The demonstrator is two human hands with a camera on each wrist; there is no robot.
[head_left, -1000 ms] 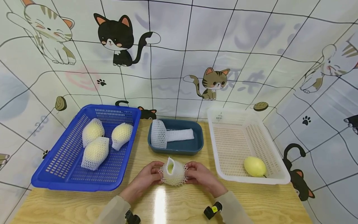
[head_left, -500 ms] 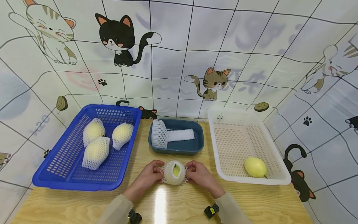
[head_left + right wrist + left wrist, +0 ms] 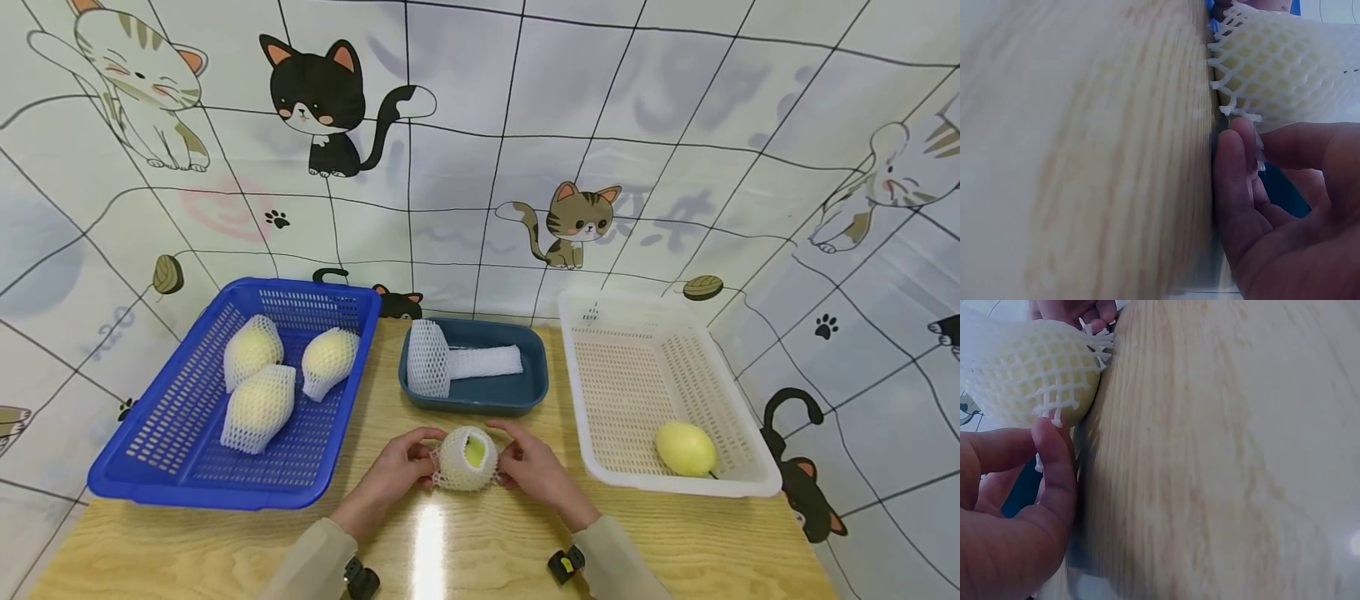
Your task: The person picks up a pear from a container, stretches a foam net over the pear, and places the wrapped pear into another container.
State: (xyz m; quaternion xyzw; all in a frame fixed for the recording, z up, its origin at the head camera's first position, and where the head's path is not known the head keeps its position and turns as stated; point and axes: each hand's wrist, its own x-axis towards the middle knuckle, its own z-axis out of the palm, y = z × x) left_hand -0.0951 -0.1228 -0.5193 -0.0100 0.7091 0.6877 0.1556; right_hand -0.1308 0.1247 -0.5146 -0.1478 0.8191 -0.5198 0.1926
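Observation:
On the table between the hands sits a yellow-green fruit in a white foam net (image 3: 452,467); through the net's round opening the fruit (image 3: 475,451) shows. My left hand (image 3: 396,468) pinches the net's loose lower edge between thumb and finger. On the other side my right hand (image 3: 538,471) pinches the edge too, its index finger stretched out above. In the left wrist view the foam net (image 3: 1041,369) covers most of the fruit, whose bare underside touches the table. The right wrist view shows the net's frayed strands (image 3: 1254,117) at the right fingertips.
A blue basket (image 3: 210,497) at the left holds several netted fruits (image 3: 258,408). Behind the hands, a dark teal tray (image 3: 472,405) contains foam nets (image 3: 427,360). At the right, a white basket (image 3: 678,486) holds one bare yellow fruit (image 3: 686,448).
The net's upright collar has been drawn down and now lies close round the fruit, with its opening tilted toward the right. Both hands stay at its sides; the right index finger has straightened.

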